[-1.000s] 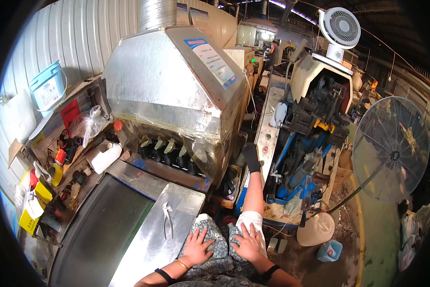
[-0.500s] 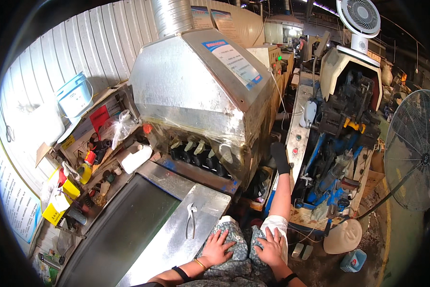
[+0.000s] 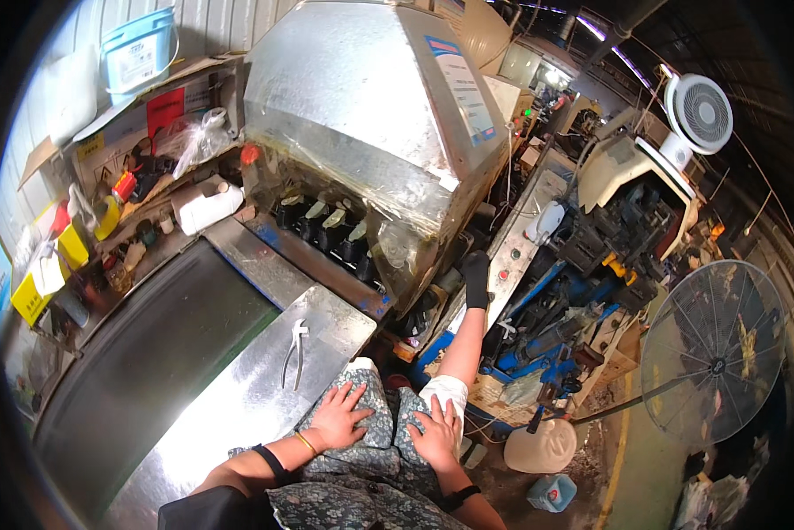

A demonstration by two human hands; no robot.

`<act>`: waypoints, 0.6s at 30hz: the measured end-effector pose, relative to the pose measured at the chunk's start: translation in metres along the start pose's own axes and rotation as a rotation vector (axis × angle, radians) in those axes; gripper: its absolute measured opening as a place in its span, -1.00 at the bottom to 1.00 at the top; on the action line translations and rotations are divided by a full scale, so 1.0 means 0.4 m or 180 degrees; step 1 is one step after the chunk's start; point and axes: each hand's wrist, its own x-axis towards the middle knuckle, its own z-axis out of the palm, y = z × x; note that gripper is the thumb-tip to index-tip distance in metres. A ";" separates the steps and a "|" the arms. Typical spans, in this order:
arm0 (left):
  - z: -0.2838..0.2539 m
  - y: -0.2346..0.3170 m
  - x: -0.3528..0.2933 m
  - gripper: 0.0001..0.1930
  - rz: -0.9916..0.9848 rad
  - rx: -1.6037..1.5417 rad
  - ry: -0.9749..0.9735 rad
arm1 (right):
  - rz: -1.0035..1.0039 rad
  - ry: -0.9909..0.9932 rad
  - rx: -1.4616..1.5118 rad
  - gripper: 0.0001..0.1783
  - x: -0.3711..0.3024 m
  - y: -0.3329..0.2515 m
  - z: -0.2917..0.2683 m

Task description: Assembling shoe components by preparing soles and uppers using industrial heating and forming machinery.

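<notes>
Both hands rest on my lap, over dark patterned cloth [image 3: 366,464]. My left hand [image 3: 339,417] lies palm down on the left thigh, fingers spread and holding nothing. On the right thigh, partly over a white hem [image 3: 448,390], lies my right hand [image 3: 436,433], its fingers also apart and nothing in it. Pincer-type pliers [image 3: 295,355] lie on the bright metal plate [image 3: 246,389] to the left of my left hand, untouched. My bare right shin reaches forward to a black sock [image 3: 476,278] beside a machine panel.
A dark conveyor belt [image 3: 167,336] runs at left toward a metal hooded machine [image 3: 353,97] with several dark, shoe-like pieces [image 3: 322,231] in its opening. At right are a blue-and-black machine [image 3: 538,318], a large caged fan [image 3: 715,353], a pale jug [image 3: 543,444] and a blue bucket [image 3: 553,492].
The whole view has tilted and turned, so the bench, hood and pliers appear farther left. Both hands stay on my thighs with fingers spread. The pliers remain on the plate.
</notes>
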 end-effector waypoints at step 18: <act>-0.111 -0.308 -0.355 -0.49 -0.0808 -0.0808 0.0747 | -0.0383 -0.0019 -0.0617 -0.65 0.007 -0.028 0.041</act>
